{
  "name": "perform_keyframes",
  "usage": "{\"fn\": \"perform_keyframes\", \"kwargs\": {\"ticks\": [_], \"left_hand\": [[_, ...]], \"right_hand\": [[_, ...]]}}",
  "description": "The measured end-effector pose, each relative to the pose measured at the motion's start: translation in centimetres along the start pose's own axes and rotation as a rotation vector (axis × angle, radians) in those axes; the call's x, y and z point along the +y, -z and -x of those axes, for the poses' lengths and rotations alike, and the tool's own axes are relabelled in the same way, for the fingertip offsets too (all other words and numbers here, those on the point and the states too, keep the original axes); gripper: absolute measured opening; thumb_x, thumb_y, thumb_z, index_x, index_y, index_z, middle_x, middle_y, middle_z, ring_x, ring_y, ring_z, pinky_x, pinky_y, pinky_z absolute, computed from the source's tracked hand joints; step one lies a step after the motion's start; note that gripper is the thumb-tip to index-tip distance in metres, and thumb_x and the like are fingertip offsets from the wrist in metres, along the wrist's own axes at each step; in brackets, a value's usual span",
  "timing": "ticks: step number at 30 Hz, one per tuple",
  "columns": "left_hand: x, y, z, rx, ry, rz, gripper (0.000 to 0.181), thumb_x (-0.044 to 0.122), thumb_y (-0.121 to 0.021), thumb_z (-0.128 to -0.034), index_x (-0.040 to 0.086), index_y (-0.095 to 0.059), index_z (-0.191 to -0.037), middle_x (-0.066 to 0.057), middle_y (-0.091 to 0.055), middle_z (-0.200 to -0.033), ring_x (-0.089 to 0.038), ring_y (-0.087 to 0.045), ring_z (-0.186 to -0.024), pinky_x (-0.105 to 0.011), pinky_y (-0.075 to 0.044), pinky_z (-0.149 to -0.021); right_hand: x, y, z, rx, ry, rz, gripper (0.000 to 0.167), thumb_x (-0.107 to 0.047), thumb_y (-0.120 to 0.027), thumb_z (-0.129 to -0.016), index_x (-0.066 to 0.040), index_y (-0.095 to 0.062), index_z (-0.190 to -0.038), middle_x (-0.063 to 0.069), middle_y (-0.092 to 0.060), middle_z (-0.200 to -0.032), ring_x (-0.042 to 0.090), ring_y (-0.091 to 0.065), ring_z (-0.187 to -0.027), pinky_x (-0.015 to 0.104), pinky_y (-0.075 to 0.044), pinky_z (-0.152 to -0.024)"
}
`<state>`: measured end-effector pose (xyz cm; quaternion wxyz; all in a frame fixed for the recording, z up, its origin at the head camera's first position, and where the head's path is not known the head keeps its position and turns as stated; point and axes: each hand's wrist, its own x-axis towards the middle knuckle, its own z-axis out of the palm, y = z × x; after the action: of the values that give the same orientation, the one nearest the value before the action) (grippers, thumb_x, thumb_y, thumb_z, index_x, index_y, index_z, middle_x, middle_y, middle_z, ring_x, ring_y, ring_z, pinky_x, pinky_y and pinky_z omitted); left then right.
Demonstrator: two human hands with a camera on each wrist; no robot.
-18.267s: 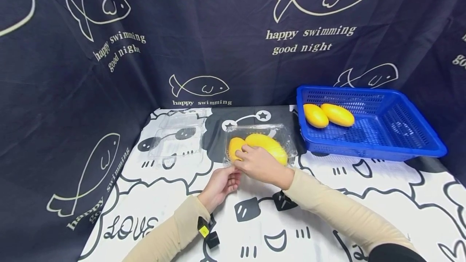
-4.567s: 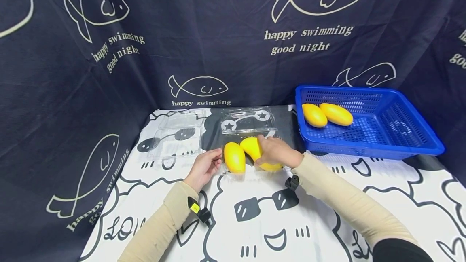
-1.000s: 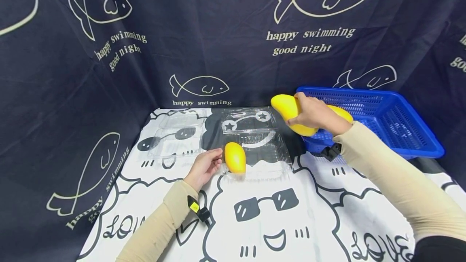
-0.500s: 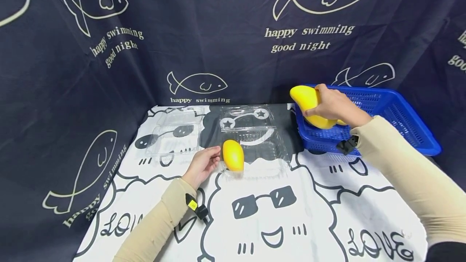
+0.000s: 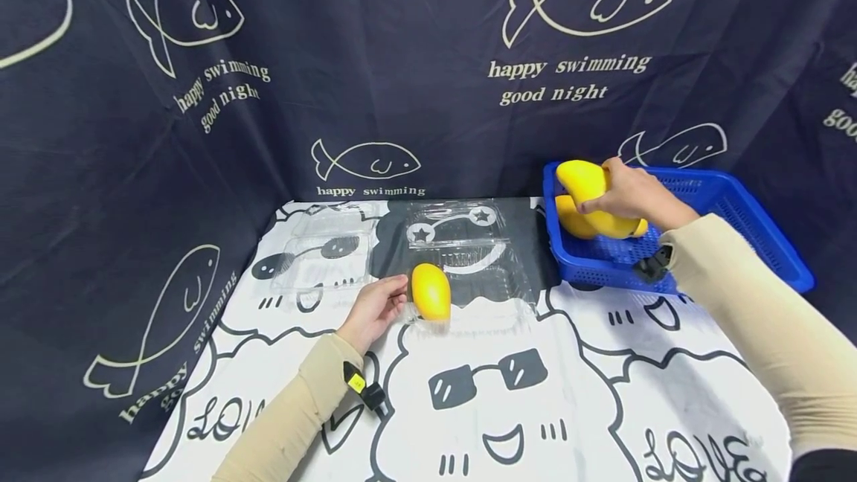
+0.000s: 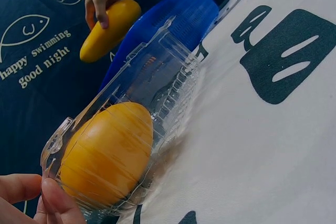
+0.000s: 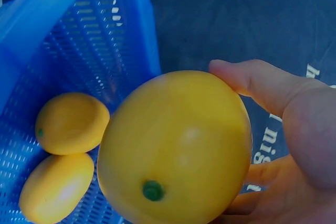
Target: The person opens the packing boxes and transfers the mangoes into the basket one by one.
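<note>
My right hand (image 5: 629,195) grips a yellow mango (image 5: 581,178) by its sides, holding it above the left part of the blue basket (image 5: 596,274). In the right wrist view this mango (image 7: 178,145) shows its green stem spot. Below it, two more mangoes (image 7: 73,124) lie in the basket. A clear plastic clamshell box (image 5: 492,281) stands mid-table, its lid (image 5: 455,218) folded back. One mango (image 5: 431,292) lies at its left end. At that end, my left hand (image 5: 375,311) pinches the box's rim between thumb and finger, plain in the left wrist view (image 6: 52,198).
A second clear plastic box (image 5: 324,259) stands open to the left, hard to make out against the printed cloth (image 5: 509,422). A dark fish-printed curtain (image 5: 435,58) hangs behind the table and along its sides.
Since the oldest frame, the box's lid has been opened back. My right hand has lifted one mango out and carried it right, over the basket. The left hand now holds the box's left end.
</note>
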<state>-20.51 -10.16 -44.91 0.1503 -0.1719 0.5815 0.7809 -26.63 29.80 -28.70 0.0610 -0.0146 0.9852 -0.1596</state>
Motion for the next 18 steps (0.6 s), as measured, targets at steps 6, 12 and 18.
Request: {"fn": "perform_keyframes", "kwargs": {"ticks": [6,12,18], "left_hand": [[-0.1,0.1,-0.3,0.003,0.005,0.002,0.013,0.013,-0.064,-0.0918,0.004,-0.062,-0.101,0.005,-0.058,-0.070,-0.004,-0.051,-0.058,-0.012,-0.044,-0.052],[-0.2,0.1,-0.3,-0.002,0.000,-0.007,0.012,0.014,-0.064,-0.0920,0.005,-0.063,-0.099,0.005,-0.058,-0.070,-0.004,-0.051,-0.059,-0.012,-0.044,-0.051],[-0.2,0.0,-0.2,0.004,-0.008,-0.009,0.010,0.013,-0.064,-0.0923,0.004,-0.064,-0.098,0.004,-0.058,-0.069,-0.004,-0.051,-0.059,-0.012,-0.044,-0.051]], "right_hand": [[1.2,-0.2,-0.6,0.007,-0.008,-0.006,0.088,-0.044,-0.070,-0.084,0.011,-0.026,-0.137,0.032,-0.047,-0.112,0.044,-0.052,-0.091,0.048,-0.054,-0.070],[2.3,-0.1,-1.2,0.033,-0.025,-0.002,0.092,-0.045,-0.070,-0.083,0.012,-0.025,-0.138,0.033,-0.045,-0.114,0.045,-0.050,-0.094,0.053,-0.051,-0.076],[3.3,0.2,-2.0,0.046,-0.048,-0.004,0.095,-0.050,-0.072,-0.081,0.013,-0.027,-0.135,0.034,-0.047,-0.110,0.046,-0.052,-0.091,0.052,-0.050,-0.073]]}}
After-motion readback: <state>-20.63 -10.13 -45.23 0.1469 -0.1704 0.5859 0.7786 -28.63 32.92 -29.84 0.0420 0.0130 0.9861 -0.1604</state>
